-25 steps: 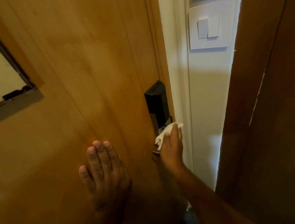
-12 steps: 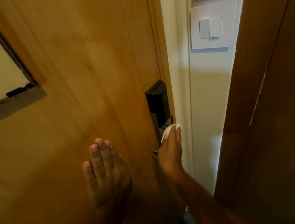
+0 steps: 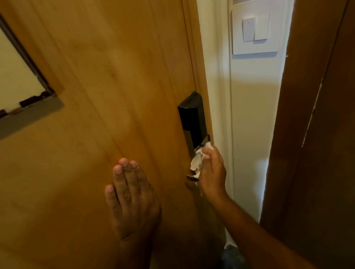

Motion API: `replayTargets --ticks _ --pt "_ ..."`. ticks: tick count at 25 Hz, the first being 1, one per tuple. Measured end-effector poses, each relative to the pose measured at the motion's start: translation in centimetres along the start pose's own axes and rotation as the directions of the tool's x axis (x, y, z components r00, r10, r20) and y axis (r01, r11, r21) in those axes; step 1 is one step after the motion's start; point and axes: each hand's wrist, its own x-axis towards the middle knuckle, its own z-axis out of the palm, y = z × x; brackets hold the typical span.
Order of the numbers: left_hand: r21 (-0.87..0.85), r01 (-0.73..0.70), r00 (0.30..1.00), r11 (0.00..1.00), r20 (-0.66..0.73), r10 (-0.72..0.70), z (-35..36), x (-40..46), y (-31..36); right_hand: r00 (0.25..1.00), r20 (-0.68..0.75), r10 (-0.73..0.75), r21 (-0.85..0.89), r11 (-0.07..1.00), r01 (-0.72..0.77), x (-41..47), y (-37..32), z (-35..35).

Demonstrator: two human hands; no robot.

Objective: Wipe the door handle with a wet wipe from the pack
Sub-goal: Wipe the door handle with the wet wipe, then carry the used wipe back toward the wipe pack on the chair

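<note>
Door handle (image 3: 191, 177) mostly hidden under crumpled wet wipe (image 3: 197, 162), which is gripped by right hand (image 3: 213, 172) below black lock (image 3: 192, 119). Left hand (image 3: 131, 197) laid flat, released, on wooden door (image 3: 99, 77). White wall (image 3: 257, 125) seen alongside door edge; light switch (image 3: 256, 27) mounted above.

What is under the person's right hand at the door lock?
Under the right hand is a crumpled white wet wipe, pressed against the door handle. Only the handle's metal tip shows; the rest is covered by wipe and hand.
</note>
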Motion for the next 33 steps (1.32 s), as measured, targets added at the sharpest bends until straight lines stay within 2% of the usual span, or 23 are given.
replayTargets --ticks 1,3,4,6,7,8,10,12,15,16,18,20,22,24,26,28,30,33 --pt "0.003 -0.003 1.0 1.0 -0.005 0.003 0.0 -0.1 0.0 0.999 -0.02 -0.025 -0.03 0.999 0.025 -2.1 0.8 0.6" --pt "0.001 -0.007 1.0 1.0 -0.001 0.007 0.1 0.0 0.0 0.992 -0.053 -0.116 -0.223 0.97 0.101 -6.6 2.2 2.5" --pt "0.003 -0.007 1.0 1.0 0.0 0.007 0.2 0.0 0.0 0.993 -0.053 -0.106 -0.311 0.947 0.085 -7.4 2.3 2.8" --pt "-0.001 0.0 1.0 1.0 0.01 0.0 0.0 0.1 -0.1 0.993 0.003 -0.117 -0.3 0.947 0.113 -5.3 1.3 2.2" --pt "-0.005 -0.008 1.0 1.0 0.016 0.008 -0.2 0.3 -0.1 0.99 0.036 -0.139 -0.238 0.96 0.144 -3.2 0.4 1.5" --pt "-0.003 -0.02 1.0 1.0 0.02 0.02 -0.3 0.4 -0.1 0.991 0.053 -0.121 -0.204 0.97 0.129 -0.9 -0.5 0.8" --pt "0.011 -0.04 0.999 0.999 0.034 0.04 -0.4 0.6 -0.2 0.999 0.042 -0.027 -0.263 0.964 0.037 2.8 -1.8 -0.3" --pt "0.017 -0.043 0.998 0.999 0.044 0.042 -0.6 0.6 0.0 0.999 0.043 0.008 -0.295 0.955 0.005 2.0 -1.5 -0.4" --pt "0.028 -0.031 0.999 0.999 0.045 0.03 -0.7 0.6 0.0 0.959 0.177 -0.22 -0.352 0.896 0.271 -6.0 0.8 0.4" --pt "0.036 -0.033 0.998 0.999 0.051 0.031 -0.8 0.7 -0.1 0.958 0.178 -0.226 -0.326 0.905 0.274 -8.1 1.9 0.0" --pt "0.078 -0.023 0.997 0.997 0.071 0.018 -1.1 0.7 -0.3 0.989 0.124 -0.085 -0.244 0.963 0.113 -8.9 2.9 -2.0" --pt "0.027 0.018 0.993 0.999 0.119 -0.021 -1.6 0.9 0.2 0.988 0.097 0.123 -0.212 0.972 -0.1 -7.1 3.3 -5.8" --pt "-0.124 0.077 0.977 0.989 0.209 -0.05 -2.8 0.8 2.4 0.978 0.0 0.21 -0.119 0.971 -0.208 -4.8 3.7 -11.6" --pt "-0.298 0.124 0.952 0.946 0.306 -0.029 -4.6 0.2 5.8 0.95 -0.152 0.271 0.095 0.961 -0.259 -3.5 4.0 -17.5" --pt "-0.494 0.129 0.918 0.86 0.388 0.086 -8.0 -0.7 11.3 0.875 -0.313 0.369 0.258 0.92 -0.296 -3.5 4.9 -25.1" --pt "-0.616 0.084 0.858 0.783 0.445 0.258 -11.8 -1.4 16.7 0.79 -0.356 0.499 0.359 0.854 -0.377 -4.4 6.0 -32.2" --pt "-0.753 0.011 0.771 0.657 0.425 0.475 -17.3 -1.6 22.9 0.696 -0.389 0.603 0.449 0.784 -0.429 -7.6 7.6 -40.5" --pt "-0.892 -0.042 0.641 0.451 0.322 0.697 -26.5 -2.3 31.2 0.576 -0.53 0.622 0.482 0.78 -0.399 -14.7 8.9 -51.1"
